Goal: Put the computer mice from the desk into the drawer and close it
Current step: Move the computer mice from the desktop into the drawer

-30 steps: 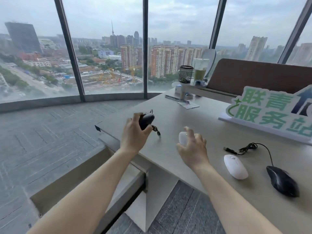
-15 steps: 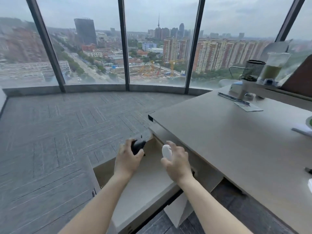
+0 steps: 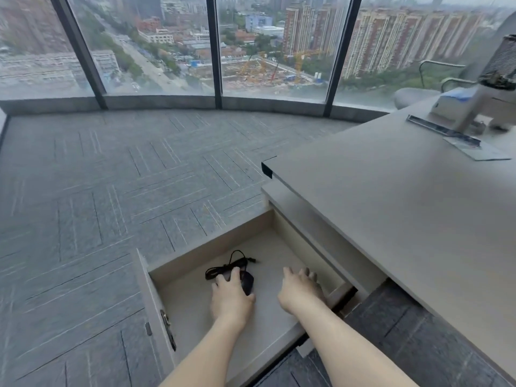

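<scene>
Your left hand (image 3: 231,298) gripped the black mouse (image 3: 247,283) on the drawer (image 3: 212,244) floor; your right hand (image 3: 300,293) lay palm-down near its right edge, grip hidden.

I held both bare forearms extended from the lower edge of the frame toward its centre. My left hand (image 3: 231,296) lay palm down, fingers curled. My right hand (image 3: 300,290) lay palm down, fingers spread forward.
</scene>
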`<state>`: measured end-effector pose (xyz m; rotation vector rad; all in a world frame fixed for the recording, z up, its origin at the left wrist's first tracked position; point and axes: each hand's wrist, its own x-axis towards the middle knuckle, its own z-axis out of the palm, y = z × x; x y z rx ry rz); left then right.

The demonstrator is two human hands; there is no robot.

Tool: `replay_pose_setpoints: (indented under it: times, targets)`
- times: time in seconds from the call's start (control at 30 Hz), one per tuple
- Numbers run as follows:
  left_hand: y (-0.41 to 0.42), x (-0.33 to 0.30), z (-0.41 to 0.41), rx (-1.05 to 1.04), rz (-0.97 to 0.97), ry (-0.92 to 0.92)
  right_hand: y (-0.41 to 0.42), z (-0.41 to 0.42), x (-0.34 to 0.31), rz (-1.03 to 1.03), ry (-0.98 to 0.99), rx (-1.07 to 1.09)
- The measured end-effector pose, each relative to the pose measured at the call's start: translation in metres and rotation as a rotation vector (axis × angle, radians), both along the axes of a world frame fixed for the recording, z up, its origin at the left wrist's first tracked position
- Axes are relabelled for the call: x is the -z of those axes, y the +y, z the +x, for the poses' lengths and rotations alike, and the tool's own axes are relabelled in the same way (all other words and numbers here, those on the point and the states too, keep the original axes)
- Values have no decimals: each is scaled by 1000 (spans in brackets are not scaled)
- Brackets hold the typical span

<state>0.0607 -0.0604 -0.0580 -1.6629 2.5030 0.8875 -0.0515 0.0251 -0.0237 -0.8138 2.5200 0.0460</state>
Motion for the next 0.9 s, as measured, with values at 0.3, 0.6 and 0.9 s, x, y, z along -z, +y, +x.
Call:
replay_pose_setpoints:
  times: [0.3,0.6,0.9]
  targets:
    - [1,-45,-9,-7,-92,325,15,7,-41,-274,20,-22]
    - [132,-195,-77,351,-174,891,173,1,-198,-922,388,212]
    - [354,-206,-152,838,89,684,408,-45,-185,-865,851,626]
